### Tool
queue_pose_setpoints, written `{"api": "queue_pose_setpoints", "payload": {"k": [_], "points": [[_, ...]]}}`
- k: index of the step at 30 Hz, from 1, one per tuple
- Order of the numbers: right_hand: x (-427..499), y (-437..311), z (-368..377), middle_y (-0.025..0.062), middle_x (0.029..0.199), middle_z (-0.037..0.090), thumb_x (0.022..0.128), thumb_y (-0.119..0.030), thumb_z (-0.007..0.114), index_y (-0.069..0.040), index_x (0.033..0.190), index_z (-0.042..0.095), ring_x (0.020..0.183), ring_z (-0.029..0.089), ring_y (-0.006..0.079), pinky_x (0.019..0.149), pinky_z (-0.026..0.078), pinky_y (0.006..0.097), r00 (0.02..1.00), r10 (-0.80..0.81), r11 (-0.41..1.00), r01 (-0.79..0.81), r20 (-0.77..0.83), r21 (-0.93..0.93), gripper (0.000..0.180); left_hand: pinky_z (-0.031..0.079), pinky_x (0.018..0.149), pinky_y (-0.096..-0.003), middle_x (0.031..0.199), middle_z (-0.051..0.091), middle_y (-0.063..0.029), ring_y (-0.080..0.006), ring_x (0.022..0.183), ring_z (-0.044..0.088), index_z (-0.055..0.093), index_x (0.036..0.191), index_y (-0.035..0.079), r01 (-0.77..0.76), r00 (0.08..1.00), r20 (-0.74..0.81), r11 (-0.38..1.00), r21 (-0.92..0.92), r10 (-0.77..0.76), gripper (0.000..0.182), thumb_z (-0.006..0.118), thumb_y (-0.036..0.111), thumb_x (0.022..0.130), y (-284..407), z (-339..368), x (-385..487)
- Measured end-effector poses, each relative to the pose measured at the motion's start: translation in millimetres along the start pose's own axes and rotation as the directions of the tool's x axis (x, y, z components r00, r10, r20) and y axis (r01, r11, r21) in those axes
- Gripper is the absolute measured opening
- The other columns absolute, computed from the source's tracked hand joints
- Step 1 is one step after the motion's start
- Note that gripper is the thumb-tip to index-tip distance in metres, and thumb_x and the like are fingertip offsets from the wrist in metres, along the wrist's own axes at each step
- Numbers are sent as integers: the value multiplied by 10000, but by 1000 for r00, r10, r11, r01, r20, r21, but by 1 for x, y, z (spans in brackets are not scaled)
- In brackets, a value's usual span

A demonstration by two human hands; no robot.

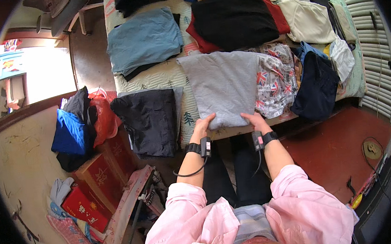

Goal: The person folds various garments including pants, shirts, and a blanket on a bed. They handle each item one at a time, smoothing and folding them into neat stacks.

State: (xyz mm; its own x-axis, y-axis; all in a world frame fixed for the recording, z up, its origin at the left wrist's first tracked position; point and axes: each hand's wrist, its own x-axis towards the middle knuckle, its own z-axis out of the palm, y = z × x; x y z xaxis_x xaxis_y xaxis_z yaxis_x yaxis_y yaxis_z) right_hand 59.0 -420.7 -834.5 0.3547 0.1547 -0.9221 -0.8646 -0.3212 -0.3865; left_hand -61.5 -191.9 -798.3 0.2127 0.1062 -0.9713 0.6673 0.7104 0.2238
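Note:
A grey cloth garment (223, 86), folded to a tapering shape, lies on the bed near its front edge. My left hand (203, 125) grips its lower left corner, thumb on top and fingers hidden beneath. At the lower right corner my right hand (256, 120) holds it the same way. Right of the grey garment lies a printed cloth (274, 82) with flag patterns. To the left is a dark folded garment (151, 121). Beyond are a light blue folded garment (145, 40) and a black folded garment (236, 22) over a red one.
More clothes, such as a navy garment (317, 86) and a cream one (307, 20), cover the patterned bed mattress (186, 98). At left stand red cardboard boxes (97, 180), a red plastic bag (105, 114) and a blue garment (67, 132). A cable lies at the right.

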Motion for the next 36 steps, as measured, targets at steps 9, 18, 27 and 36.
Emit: {"api": "queue_pose_setpoints", "payload": {"k": [9, 18, 27, 36], "points": [[-139, -144, 51, 78, 1129, 634, 793, -197, 749, -31, 1248, 550, 1022, 606, 227, 865, 505, 363, 971, -186, 955, 143, 151, 259, 523, 492, 849, -387, 1106, 655, -118, -248, 996, 616, 595, 1190, -18, -431, 873, 205, 897, -100, 442, 496, 744, 244, 796, 128, -15, -110], [-306, -215, 223, 114, 1153, 620, 820, -172, 735, 53, 1248, 509, 1036, 605, 200, 935, 474, 331, 627, -594, 800, 525, 504, 291, 534, 517, 754, -285, 1025, 661, -100, -171, 872, 642, 583, 1199, -21, -766, 625, 167, 640, -55, 763, 494, 743, 243, 813, 227, -179, -332], [-177, 20, 300, 83, 1246, 599, 811, -87, 744, 1, 1300, 506, 1145, 553, 211, 1008, 423, 351, 836, -191, 982, 171, 515, 86, 550, 504, 844, -312, 1043, 686, -51, -154, 893, 640, 641, 1169, 3, -624, 779, -62, 781, 30, 624, 447, 729, 68, 736, 70, -324, -174], [-110, 80, 282, 101, 1210, 618, 770, -56, 757, 31, 1288, 504, 1123, 577, 227, 999, 442, 358, 870, 30, 957, 117, 492, -264, 582, 503, 785, -280, 957, 692, -70, -153, 828, 641, 640, 1087, -44, -478, 861, -235, 876, -65, 452, 397, 715, 17, 702, -38, -345, -76]]}}
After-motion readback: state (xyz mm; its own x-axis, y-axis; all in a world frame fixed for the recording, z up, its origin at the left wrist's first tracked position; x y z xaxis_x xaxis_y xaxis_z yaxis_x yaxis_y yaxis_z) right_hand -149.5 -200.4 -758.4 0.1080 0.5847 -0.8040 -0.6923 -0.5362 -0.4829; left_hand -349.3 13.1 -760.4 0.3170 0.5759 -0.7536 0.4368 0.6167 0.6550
